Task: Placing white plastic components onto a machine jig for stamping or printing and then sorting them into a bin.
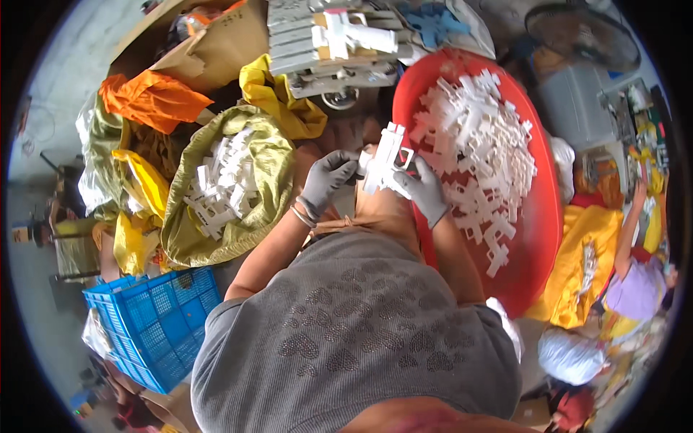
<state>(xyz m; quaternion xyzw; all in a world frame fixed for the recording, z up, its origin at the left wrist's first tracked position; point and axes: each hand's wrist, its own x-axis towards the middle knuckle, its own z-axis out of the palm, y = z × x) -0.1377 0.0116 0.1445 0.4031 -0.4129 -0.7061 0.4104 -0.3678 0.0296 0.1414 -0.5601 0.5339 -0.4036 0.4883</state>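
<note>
In front of my lap I hold a white plastic toy gun (384, 162). My right hand (427, 193), in a grey glove, is closed on its right side, near the trigger loop. My left hand (326, 185), gloved the same, pinches at its left edge; the fingertips partly hide the contact. Right of my hands, a big red tub (535, 216) contains a heap of similar white toy guns (480, 155). To the left, an olive woven sack (271, 155) stands open with more white toy guns (222, 180) inside.
A grey slatted stool (289, 40) ahead carries another white toy gun (352, 35). A blue plastic crate (155, 328) stands at the lower left, and a cardboard box (216, 54) at the upper left. Yellow sacking (577, 267) lies right of the tub, near another person (635, 289).
</note>
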